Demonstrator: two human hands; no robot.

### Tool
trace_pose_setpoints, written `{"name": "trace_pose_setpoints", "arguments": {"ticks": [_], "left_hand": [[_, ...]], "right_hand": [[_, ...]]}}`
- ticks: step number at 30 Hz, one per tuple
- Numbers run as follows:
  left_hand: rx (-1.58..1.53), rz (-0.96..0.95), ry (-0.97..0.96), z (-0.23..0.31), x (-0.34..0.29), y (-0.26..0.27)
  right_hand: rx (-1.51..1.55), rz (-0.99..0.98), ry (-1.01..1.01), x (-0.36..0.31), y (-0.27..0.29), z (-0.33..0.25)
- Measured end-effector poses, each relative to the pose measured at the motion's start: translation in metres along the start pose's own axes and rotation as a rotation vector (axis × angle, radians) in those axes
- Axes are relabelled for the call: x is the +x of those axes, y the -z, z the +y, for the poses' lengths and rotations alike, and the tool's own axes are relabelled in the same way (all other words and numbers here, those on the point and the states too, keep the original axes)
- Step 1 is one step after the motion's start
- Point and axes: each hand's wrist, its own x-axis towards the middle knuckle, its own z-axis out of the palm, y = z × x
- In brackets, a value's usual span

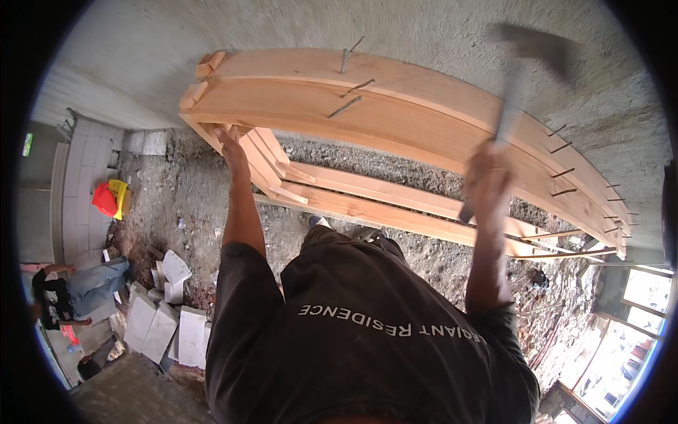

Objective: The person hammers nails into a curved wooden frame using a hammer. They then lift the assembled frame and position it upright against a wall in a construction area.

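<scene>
A large wooden frame [311, 99] of pale reddish boards stands before me against a concrete wall, with two parallel boards on its upper side. Dark nails [344, 107] stick out of the upper boards in several places. My left hand [230, 143] grips the frame's inner edge near its left corner, its fingertips partly hidden by the wood. Raised at the right, my right hand [487, 175] is closed around the handle of a hammer [510, 102]. The hammer head is smeared by motion in front of the wall, above the frame.
White blocks [157, 328] lie piled at the lower left. Beyond them, a person in jeans [95, 286] is at the far left, near a red and yellow object [109, 199]. Rough rubble ground [166, 184] lies below the frame. A bright opening [621, 353] is at the right.
</scene>
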Motion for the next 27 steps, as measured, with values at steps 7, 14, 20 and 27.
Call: {"name": "trace_pose_setpoints", "arguments": {"ticks": [7,14,20,27], "left_hand": [[0.001,-0.006,0.011,0.001,0.001,-0.008],[0.01,0.01,-0.019,-0.003,0.0,0.0],[-0.003,0.017,0.027,0.01,-0.007,-0.009],[0.005,-0.009,-0.005,-0.008,0.005,0.001]], "right_hand": [[-0.773,-0.208,-0.094,-0.027,-0.044,0.06],[-0.503,-0.126,-0.051,-0.014,0.003,0.003],[0.209,0.091,0.497,0.011,-0.019,-0.018],[-0.571,-0.356,-0.389,-0.029,-0.019,0.037]]}}
